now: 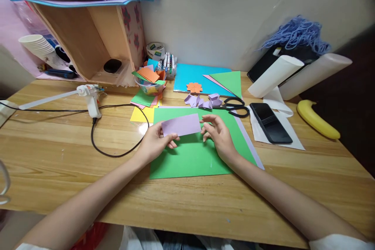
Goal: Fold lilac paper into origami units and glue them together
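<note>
A small purple paper strip (181, 125) is pinched at its left end between the thumb and fingers of my left hand (155, 140). At the strip's right end is my right hand (216, 134), its fingers curled but apart, with nothing seen between them. Both hands are above a green sheet (187, 160), which lies over a purple sheet (254, 156). Just behind the green sheet's back edge are folded purple paper pieces (205, 103) and black-handled scissors (237, 107). An orange paper flower (194, 87) rests on a blue sheet (187, 72).
A white glue gun (92, 101) with a looping black cable stands at the left. Behind are a bowl of paper scraps (149, 84) and a wooden box (102, 35). A phone (271, 123), paper rolls (275, 76) and a banana (318, 119) lie at the right.
</note>
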Motion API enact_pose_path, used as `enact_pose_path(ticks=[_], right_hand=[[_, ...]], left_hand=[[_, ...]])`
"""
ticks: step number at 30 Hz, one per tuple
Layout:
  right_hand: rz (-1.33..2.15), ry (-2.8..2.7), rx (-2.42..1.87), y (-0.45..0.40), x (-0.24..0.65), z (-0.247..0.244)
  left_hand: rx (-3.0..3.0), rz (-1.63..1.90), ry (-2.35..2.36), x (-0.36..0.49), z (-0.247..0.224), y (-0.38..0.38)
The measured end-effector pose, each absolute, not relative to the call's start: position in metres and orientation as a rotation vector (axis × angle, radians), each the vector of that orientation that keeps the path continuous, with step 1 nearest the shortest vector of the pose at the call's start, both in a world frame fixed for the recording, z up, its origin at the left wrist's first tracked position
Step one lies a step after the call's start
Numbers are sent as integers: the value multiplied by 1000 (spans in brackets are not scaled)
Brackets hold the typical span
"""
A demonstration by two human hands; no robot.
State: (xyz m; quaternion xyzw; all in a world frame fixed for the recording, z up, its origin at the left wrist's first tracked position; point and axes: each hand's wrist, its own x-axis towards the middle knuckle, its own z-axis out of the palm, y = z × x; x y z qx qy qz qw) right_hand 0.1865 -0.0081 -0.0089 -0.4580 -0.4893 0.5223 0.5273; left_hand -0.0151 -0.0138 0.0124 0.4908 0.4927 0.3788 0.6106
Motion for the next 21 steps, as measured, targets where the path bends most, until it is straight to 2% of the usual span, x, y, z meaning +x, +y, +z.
enact_pose_path(ticks=[9,15,21], right_hand=[[1133,-1383,-1135,-14,185,-11],[874,-1539,-1139,-18,185,-5],[791,-1750,-1117,-23,183,-5]], left_hand=[[1063,861,1038,-12,12,-16],[891,1165,1119,-15,13,-8],[815,1182,1060,-14,18,-10]])
